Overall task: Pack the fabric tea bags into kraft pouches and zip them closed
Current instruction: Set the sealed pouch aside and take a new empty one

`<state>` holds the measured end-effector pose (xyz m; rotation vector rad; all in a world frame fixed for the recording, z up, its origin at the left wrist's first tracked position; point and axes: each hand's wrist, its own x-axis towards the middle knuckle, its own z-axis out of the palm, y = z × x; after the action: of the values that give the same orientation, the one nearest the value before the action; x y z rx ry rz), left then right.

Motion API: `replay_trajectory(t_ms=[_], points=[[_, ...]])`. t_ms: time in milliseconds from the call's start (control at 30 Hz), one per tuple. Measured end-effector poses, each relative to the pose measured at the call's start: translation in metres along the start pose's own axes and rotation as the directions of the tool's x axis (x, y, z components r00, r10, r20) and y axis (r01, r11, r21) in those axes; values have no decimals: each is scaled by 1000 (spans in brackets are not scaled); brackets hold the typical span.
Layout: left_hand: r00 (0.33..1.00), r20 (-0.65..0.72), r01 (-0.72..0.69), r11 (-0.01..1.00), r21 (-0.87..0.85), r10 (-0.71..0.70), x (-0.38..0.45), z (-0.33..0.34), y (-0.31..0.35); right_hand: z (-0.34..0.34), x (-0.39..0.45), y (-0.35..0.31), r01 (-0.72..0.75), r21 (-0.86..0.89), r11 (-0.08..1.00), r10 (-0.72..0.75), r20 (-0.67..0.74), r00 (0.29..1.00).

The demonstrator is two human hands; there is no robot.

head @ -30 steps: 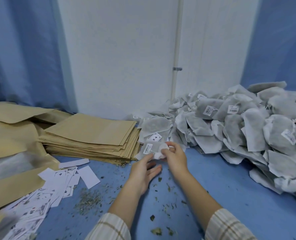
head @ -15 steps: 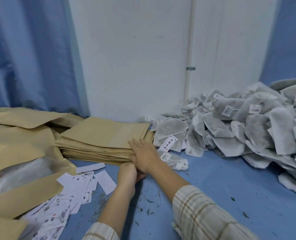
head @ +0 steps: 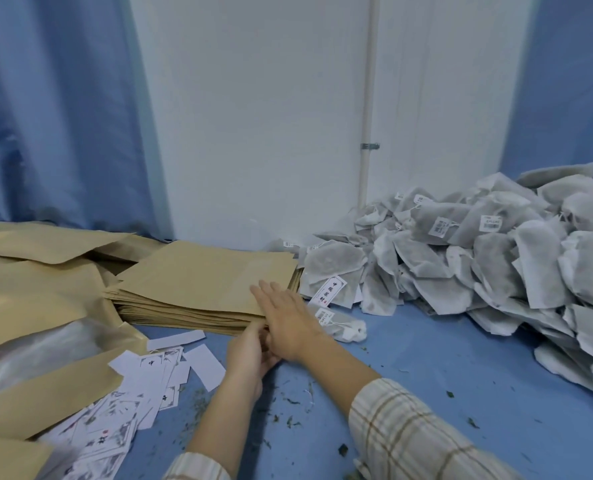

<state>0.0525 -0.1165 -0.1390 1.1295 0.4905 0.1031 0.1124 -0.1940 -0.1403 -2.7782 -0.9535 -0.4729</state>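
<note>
Leftmost, loose kraft pouches sprawl above scattered paper labels on the blue table. Next, a neat stack of kraft pouches sits mid-table; the left hand reaches to its near right corner, fingers at the stack's edge, though whether they pinch a pouch cannot be told. The right hand lies flat on top, fingers straight. Just beside it rests one tea bag, then the heap of fabric tea bags.

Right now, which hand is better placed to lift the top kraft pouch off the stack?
Probably left hand: fingertips at the tan kraft pouch stack's near edge. Right hand lies flat on top, pinning it.
</note>
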Motion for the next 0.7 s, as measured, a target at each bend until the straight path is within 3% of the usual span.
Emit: replay_trajectory(t_ms=[33,100,233,300,367,467,567,633,700], points=[[1000,-8,8,1000,-4,-8,-1,-3,1,0,4,-4,-17,-85,996,22,66,998],[999,-34,22,999,-33,-23,-2,-12,1,2,9,-11,-18,-244,970,35,68,997],[997,-73,-39,986,-162,27,-2,-23,-2,-11,-16,-9,114,-352,929,-152,-84,985],[999,-42,-43,977,-209,35,-4,-21,0,-9,-38,-4,196,-325,925,-297,-300,906],[1000,-6,-13,966,-256,12,-6,-19,3,-3,-59,1,335,-254,907,-419,-489,765],[993,-59,-118,942,-313,104,-14,-15,4,-10,-79,5,377,-262,889,-458,-565,687],[948,-131,-313,930,-194,292,-35,-7,5,-20,-93,2,337,-256,906,-423,-496,759],[897,-146,-425,905,-24,418,-47,-4,6,-33,-101,-6,285,-211,935,-349,-413,841],[814,-132,-537,820,199,565,-60,-6,11,-50,-108,-16,206,-54,977,-212,-310,927]])
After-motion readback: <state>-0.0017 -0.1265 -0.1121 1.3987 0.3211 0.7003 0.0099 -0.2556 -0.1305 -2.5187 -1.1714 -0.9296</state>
